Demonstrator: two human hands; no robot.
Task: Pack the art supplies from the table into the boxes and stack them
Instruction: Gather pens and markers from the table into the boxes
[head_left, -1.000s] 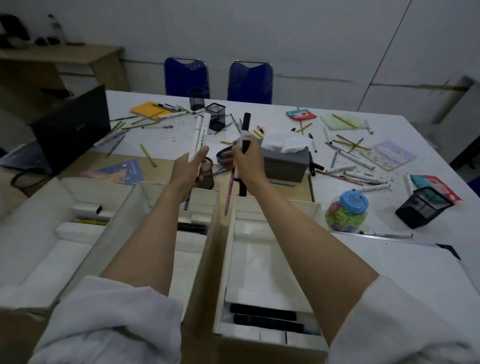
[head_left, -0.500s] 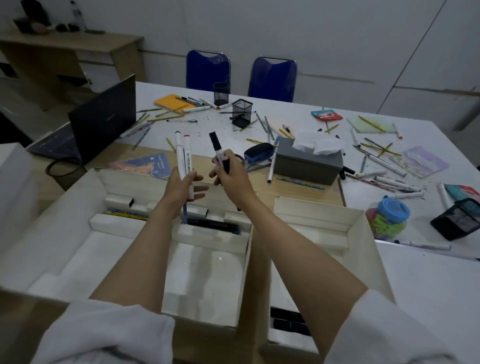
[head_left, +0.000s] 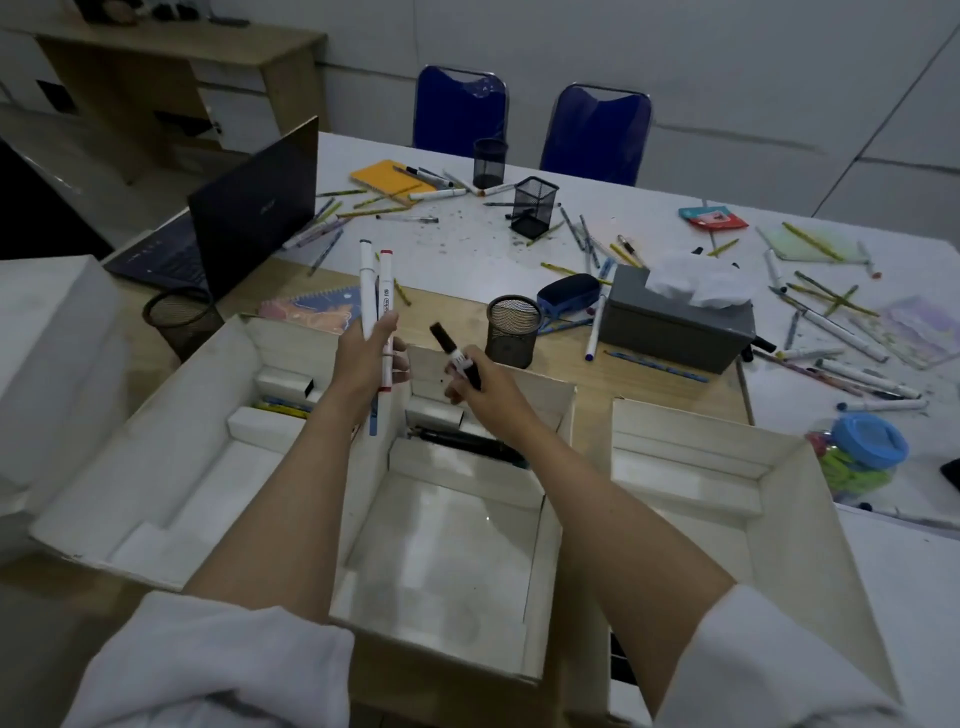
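Nearest, three open white boxes (head_left: 457, 561) sit side by side, the middle one under both forearms with dark pens (head_left: 467, 441) along its far ledge. Above it the left hand (head_left: 366, 358) grips two white markers (head_left: 376, 296) upright, fingers curled round them, while the right hand (head_left: 480, 384) pinches a black marker (head_left: 457, 356) tilted up and left, both wrists raised over the far wall. Beyond stand a mesh cup (head_left: 514, 330), a grey tissue box (head_left: 675, 322), a laptop (head_left: 249, 208) and scattered pencils (head_left: 826, 296) on the table (head_left: 467, 244).

bare forearms emerge from loose white sleeves (head_left: 218, 660) pushed up near the elbows.
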